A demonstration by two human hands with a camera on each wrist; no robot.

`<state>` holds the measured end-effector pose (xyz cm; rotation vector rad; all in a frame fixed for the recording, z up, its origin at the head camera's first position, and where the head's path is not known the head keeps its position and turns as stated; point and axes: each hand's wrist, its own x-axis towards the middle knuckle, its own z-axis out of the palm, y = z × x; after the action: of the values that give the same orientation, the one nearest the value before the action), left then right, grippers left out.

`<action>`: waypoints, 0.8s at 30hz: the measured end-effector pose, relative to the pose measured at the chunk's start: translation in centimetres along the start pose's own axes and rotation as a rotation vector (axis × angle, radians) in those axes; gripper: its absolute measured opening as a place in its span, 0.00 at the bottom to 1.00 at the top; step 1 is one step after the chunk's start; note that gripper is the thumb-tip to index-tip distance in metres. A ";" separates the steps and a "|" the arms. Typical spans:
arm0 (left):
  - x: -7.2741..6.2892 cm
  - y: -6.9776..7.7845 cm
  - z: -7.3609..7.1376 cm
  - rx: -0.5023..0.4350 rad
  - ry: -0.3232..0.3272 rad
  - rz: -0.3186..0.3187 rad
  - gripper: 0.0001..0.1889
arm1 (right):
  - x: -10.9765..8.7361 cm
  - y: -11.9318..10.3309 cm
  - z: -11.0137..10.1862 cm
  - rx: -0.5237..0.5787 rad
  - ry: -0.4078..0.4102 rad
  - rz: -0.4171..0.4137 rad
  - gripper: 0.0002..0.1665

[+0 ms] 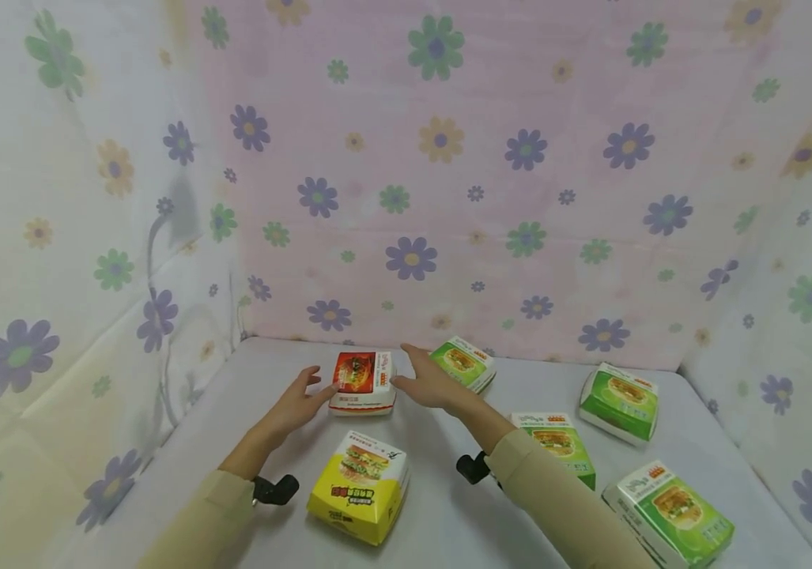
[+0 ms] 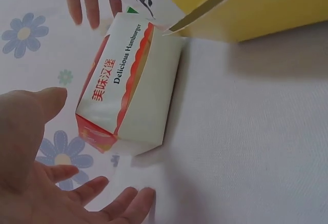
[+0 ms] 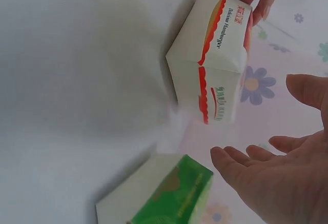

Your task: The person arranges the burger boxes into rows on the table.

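A red and white hamburger box (image 1: 363,383) sits near the back of the table, its printed side facing forward. To its left is my left hand (image 1: 296,408), fingers spread and apart from the box's red corner in the left wrist view. On the other side my right hand (image 1: 430,382) is held with extended fingers, and the right wrist view shows a gap between it and the box (image 3: 218,55). Neither hand holds anything. A yellow and white burger box (image 1: 359,488) stands nearer the front, between my forearms.
One green burger box (image 1: 461,362) lies just behind my right hand. More green boxes are on the right: one partly behind my right forearm (image 1: 558,446), one farther back (image 1: 619,405), one near the front (image 1: 672,514). Flowered cloth walls (image 1: 441,237) enclose the white table (image 1: 441,482).
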<state>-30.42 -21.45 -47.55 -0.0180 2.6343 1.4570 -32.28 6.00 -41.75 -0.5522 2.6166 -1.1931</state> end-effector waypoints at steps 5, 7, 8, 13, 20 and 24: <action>0.3 -0.1 0.4 -0.087 -0.006 -0.041 0.48 | 1.6 0.4 0.9 0.056 -0.019 0.028 0.43; 0.3 -0.2 0.6 -0.116 -0.008 -0.049 0.48 | 2.2 0.5 1.2 0.082 -0.029 0.034 0.43; 0.3 -0.3 0.7 -0.132 -0.008 -0.053 0.49 | 2.4 0.5 1.4 0.098 -0.035 0.036 0.43; 0.3 -0.4 0.9 -0.181 -0.001 -0.049 0.48 | 3.2 0.1 2.0 0.159 -0.056 0.055 0.43; 0.3 -0.2 1.0 -0.197 -0.007 -0.046 0.48 | 4.2 0.3 2.8 0.191 -0.046 0.072 0.41; 0.4 -0.4 1.0 -0.186 -0.004 -0.055 0.47 | 4.7 0.7 3.3 0.215 -0.048 0.080 0.40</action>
<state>-30.64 -20.78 -48.49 -0.1045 2.4650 1.6749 -35.56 2.26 -44.62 -0.4252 2.4063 -1.3940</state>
